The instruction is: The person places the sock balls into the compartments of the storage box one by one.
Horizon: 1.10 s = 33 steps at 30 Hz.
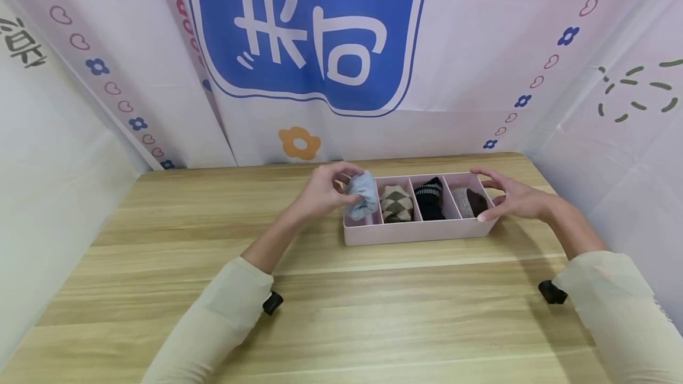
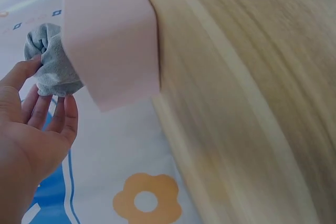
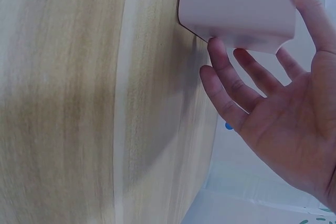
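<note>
My left hand (image 1: 324, 190) pinches a rolled light grey-blue sock (image 1: 363, 191) between thumb and fingers, at the left end compartment of a pale pink divided storage box (image 1: 416, 230). In the left wrist view, the sock (image 2: 55, 64) sticks out past the box rim, with the fingertips on its near side. My right hand (image 1: 520, 197) holds the box's right end, thumb at the front corner and a finger at the back corner. Other compartments hold an argyle sock (image 1: 397, 204), a black sock (image 1: 430, 200) and a grey-and-brown sock (image 1: 469, 202), each rolled.
The box stands on a wood-grain table (image 1: 341, 307), toward its back edge. Behind rises a printed cloth (image 1: 459, 76) with a blue sign, and similar white cloths hang at left and right. A small black device (image 1: 552, 292) sits by the right sleeve.
</note>
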Each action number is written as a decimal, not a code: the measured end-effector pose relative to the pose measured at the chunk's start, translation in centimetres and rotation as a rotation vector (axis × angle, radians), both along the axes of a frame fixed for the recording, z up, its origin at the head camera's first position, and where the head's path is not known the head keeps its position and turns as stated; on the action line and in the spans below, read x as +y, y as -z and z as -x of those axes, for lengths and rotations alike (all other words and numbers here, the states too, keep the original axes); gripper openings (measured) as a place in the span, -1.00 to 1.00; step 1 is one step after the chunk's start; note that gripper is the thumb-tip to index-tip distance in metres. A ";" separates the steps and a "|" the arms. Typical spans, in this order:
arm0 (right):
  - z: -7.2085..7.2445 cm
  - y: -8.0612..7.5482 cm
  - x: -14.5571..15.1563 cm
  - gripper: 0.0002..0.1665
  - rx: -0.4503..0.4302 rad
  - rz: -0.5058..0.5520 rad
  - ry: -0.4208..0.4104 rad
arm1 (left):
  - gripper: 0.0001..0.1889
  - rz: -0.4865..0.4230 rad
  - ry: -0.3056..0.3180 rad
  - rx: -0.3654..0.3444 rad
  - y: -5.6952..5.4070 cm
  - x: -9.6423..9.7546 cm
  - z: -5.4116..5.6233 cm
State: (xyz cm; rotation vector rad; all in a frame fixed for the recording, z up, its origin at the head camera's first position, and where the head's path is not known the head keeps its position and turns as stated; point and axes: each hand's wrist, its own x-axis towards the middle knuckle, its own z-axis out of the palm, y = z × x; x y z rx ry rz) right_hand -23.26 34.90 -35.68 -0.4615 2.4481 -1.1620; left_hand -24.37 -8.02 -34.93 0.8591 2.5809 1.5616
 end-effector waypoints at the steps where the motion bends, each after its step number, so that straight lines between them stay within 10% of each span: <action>1: 0.0 0.0 0.0 0.31 -0.001 0.000 0.001 | -0.55 0.005 0.001 -0.007 0.2 0.1 0.1; 20: 0.1 0.3 0.1 0.31 -0.007 0.013 0.004 | -0.52 0.382 0.021 0.089 2.4 1.5 0.8; 33: 0.0 0.2 0.0 0.30 0.002 0.021 0.002 | -0.52 0.340 0.046 0.052 1.4 0.5 0.0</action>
